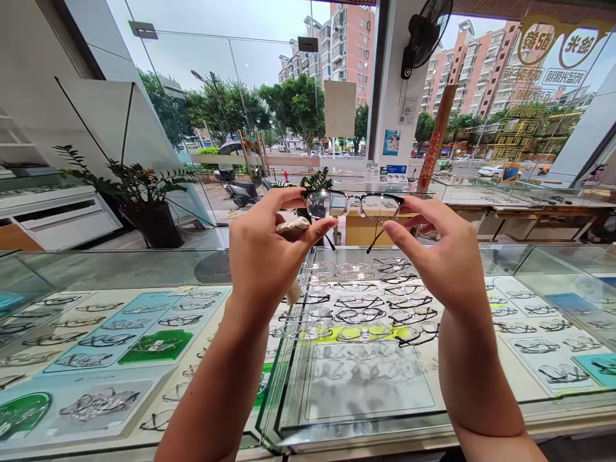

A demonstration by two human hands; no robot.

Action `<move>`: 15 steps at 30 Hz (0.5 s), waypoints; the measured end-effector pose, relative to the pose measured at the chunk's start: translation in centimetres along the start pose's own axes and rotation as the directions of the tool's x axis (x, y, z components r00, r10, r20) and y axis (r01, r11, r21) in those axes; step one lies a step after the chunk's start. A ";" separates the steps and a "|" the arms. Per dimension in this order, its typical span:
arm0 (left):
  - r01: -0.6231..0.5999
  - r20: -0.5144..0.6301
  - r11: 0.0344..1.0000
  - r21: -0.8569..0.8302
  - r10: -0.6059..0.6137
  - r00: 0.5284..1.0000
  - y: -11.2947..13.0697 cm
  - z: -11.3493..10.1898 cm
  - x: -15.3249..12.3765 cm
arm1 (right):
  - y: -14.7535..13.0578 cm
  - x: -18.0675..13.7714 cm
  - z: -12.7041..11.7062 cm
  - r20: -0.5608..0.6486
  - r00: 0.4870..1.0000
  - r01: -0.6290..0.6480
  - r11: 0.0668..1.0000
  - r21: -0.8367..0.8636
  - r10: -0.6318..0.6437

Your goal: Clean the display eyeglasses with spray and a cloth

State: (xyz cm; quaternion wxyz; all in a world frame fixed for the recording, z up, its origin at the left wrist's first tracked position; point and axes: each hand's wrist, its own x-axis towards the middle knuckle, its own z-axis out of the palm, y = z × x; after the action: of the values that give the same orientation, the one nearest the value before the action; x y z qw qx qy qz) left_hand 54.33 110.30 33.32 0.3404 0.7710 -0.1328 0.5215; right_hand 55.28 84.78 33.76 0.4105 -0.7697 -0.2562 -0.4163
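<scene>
A pair of dark-rimmed glasses (356,204) is held up at eye level over a glass display counter (366,423). My left hand (264,247) pinches the left lens rim between thumb and forefinger and also holds a small pale cloth (292,225) tucked behind the fingers. My right hand (433,247) pinches the right rim the same way. The temples hang down behind the lenses.
Under the counter glass lie several rows of spectacle frames (366,308) on trays. A potted plant (144,205) stands at the left, a second small plant (316,181) behind the glasses. Large shop windows, a wall fan (426,32) and a parked scooter (240,189) lie beyond.
</scene>
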 end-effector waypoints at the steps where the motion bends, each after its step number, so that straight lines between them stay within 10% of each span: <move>1: -0.005 -0.001 1.000 0.008 0.005 1.000 0.0 0.0 0.0 | 0.0 0.0 0.0 0.002 1.000 -0.001 1.000 -0.002 0.001; 15: 0.046 0.010 0.997 -0.055 -0.046 0.999 0.3 0.3 -0.1 | 0.0 -0.1 0.3 -0.062 0.998 -0.004 0.999 0.038 0.006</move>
State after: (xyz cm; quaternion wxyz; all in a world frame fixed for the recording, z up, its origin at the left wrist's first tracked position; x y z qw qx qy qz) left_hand 54.32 109.90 33.26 0.3731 0.7664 -0.1309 0.5062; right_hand 55.36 85.02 33.57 0.4339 -0.7491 -0.2493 -0.4341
